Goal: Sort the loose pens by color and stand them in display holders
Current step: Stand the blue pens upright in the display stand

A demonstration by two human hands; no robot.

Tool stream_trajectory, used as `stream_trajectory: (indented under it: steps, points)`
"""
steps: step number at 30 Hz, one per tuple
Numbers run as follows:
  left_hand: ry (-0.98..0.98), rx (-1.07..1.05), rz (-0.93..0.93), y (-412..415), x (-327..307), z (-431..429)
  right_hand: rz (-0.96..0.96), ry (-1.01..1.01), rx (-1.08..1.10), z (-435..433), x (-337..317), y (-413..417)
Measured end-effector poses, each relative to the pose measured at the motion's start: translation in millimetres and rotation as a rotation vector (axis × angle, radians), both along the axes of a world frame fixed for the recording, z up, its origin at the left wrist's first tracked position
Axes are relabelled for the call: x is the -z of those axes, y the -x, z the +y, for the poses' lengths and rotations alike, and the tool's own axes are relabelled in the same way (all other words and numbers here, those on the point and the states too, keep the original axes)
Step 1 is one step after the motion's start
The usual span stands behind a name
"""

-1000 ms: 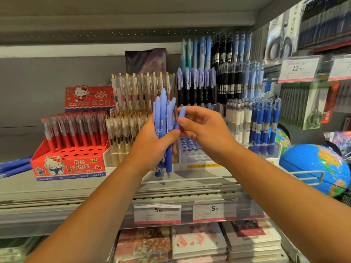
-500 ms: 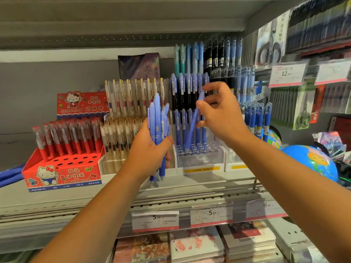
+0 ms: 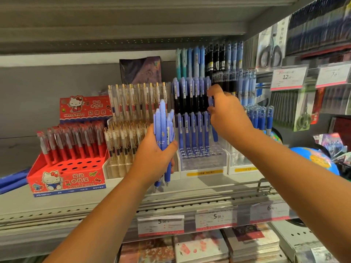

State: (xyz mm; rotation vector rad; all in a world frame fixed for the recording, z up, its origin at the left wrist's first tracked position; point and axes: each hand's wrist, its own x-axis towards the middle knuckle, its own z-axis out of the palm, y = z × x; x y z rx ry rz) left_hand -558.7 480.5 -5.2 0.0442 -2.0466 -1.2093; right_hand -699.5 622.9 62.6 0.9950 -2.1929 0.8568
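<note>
My left hand (image 3: 154, 156) grips a bundle of blue pens (image 3: 163, 133), held upright in front of the shelf. My right hand (image 3: 228, 115) is shut on a single blue pen (image 3: 214, 132), whose tip points down toward the right end of the front row in the clear tiered holder (image 3: 204, 164). That holder has a row of blue pens (image 3: 192, 131) standing in it, with empty holes in front of them. Higher tiers behind hold dark and blue pens (image 3: 190, 92).
A red cartoon-cat box (image 3: 66, 177) of red pens stands at the left, next to a clear holder of gold-clip pens (image 3: 131, 118). More blue pens (image 3: 260, 116) stand at the right, near a globe (image 3: 315, 160). Price tags (image 3: 160, 225) line the shelf edge.
My right hand has carried one blue pen from the bundle up and rightward, then down to the holder's front row. The left hand with the bundle stays about where it was.
</note>
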Motion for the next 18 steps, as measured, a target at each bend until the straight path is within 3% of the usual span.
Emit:
stream_trajectory:
  steps: [5,11,18]
  points:
    - [-0.023,0.027,-0.023,1.1,1.1,-1.6,-0.007,-0.024,0.034,-5.5,3.0,3.4]
    - [-0.025,0.010,-0.017,3.8,2.5,-3.9,-0.004,-0.241,0.149,-6.9,3.2,5.4]
    - [-0.103,0.118,-0.023,6.9,5.9,-9.9,0.015,-0.362,0.195,-3.8,-0.1,2.9]
